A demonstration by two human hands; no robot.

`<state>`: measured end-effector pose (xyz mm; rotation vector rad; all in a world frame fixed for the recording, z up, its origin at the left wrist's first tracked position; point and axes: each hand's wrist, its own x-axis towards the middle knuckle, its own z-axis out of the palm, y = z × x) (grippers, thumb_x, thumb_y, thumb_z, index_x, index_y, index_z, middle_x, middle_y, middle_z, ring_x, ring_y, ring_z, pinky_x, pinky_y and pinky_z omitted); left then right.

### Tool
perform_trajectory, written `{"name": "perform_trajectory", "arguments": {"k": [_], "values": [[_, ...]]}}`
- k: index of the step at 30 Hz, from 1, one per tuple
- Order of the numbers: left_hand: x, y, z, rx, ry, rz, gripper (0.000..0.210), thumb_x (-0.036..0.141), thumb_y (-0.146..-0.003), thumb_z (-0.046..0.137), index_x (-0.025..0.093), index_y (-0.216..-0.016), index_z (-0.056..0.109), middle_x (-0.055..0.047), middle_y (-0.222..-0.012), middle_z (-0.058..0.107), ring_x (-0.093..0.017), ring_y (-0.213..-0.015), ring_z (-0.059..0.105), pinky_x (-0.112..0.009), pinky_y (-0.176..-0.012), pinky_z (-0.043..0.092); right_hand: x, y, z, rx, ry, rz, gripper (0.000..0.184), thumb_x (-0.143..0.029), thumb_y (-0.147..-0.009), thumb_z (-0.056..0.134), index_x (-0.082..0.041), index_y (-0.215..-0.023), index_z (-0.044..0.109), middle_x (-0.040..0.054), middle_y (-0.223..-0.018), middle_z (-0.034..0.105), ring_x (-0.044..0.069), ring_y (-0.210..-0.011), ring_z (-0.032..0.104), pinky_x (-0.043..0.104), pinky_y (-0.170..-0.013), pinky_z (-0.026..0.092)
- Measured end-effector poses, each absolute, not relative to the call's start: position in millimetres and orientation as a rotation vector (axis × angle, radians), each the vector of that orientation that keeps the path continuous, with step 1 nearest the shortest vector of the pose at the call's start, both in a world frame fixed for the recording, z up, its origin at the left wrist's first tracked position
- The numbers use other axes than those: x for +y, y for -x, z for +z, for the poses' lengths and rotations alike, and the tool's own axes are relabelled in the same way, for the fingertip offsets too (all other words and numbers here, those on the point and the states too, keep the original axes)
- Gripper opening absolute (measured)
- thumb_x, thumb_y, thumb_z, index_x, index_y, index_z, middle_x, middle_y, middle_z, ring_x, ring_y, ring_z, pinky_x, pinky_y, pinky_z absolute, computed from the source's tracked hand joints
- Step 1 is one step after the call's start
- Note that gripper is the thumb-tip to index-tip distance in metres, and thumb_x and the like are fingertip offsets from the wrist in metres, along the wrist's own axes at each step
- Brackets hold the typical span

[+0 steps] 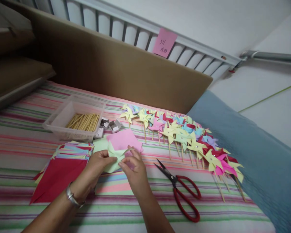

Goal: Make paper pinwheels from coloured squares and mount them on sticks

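Soft, even, rather dim indoor light, brightest on the white wall (208,22) at upper right. Deep shadow over the upper left corner. Slightly soft focus throughout; wide-angle bending at the edges, tilted horizon.

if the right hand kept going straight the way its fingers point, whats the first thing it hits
The right hand points up and slightly left, away from the person, with the pale green paper already in its grip. Straight on, it would probably meet the pink paper sheet first; the small grey boxes lie beyond, though depth is unclear.
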<state>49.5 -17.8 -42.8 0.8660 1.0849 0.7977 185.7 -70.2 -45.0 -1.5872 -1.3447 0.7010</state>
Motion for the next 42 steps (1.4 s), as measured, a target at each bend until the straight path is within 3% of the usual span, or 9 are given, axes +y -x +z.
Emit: {"name": "perform_trajectory", "arguments": {"k": [17, 31, 36, 39, 42], "values": [[-20, -53, -44, 1.055, -0.869, 0.742, 0.021, 0.026, -0.052, 0.073, 0.012, -0.068, 0.069, -0.001, -0.055, 0.065, -0.011, -0.044, 0.051, -0.022, -0.047, 0.035, -70, -183, -44, -1.406, 1.688, 0.568, 0.009, -0.014, -0.072, 0.063, -0.019, -0.064, 0.064, 0.0119, -0.123, 0.055, 0.025, -0.124, 0.040, 0.043, -0.103, 0.027], [-20, -55, -51, 1.087, -0.895, 0.736, 0.025, 0.027, -0.051, 0.076, 0.012, -0.069, 0.069, -0.001, -0.055, 0.065, -0.012, -0.045, 0.053, -0.023, -0.048, 0.037, -69, -181, -47, -1.404, 1.689, 0.499, 0.013, -0.011, -0.070, 0.059, -0.020, -0.061, 0.061, 0.0088, -0.104, 0.061, 0.023, -0.115, 0.048, 0.038, -0.098, 0.033], [-18, -51, -39, 1.081, -0.854, 0.780, 0.015, 0.023, -0.053, 0.074, 0.014, -0.064, 0.069, 0.000, -0.053, 0.065, -0.010, -0.044, 0.051, -0.021, -0.047, 0.035, -70, -185, -45, -1.237, 1.615, 0.684, 0.003, -0.020, -0.072, 0.060, -0.020, -0.072, 0.063, 0.0066, -0.103, 0.063, 0.022, -0.107, 0.054, 0.035, -0.093, 0.038], [-19, -49, -33, 1.056, -0.798, 0.788, 0.010, 0.022, -0.054, 0.073, 0.016, -0.058, 0.067, 0.002, -0.050, 0.063, -0.010, -0.044, 0.050, -0.020, -0.047, 0.035, -69, -186, -42, -0.967, 1.494, 0.970, 0.013, -0.028, -0.072, 0.062, -0.018, -0.081, 0.060, 0.0051, -0.092, 0.065, 0.020, -0.087, 0.060, 0.031, -0.077, 0.046], [-23, -52, -33, 1.015, -0.804, 0.747, 0.011, 0.023, -0.055, 0.072, 0.015, -0.062, 0.068, 0.001, -0.054, 0.064, -0.010, -0.046, 0.051, -0.021, -0.047, 0.036, -67, -183, -40, -0.842, 1.318, 1.226, 0.019, -0.026, -0.068, 0.064, -0.016, -0.085, 0.061, 0.0021, -0.080, 0.066, 0.018, -0.076, 0.060, 0.028, -0.070, 0.046]]}}
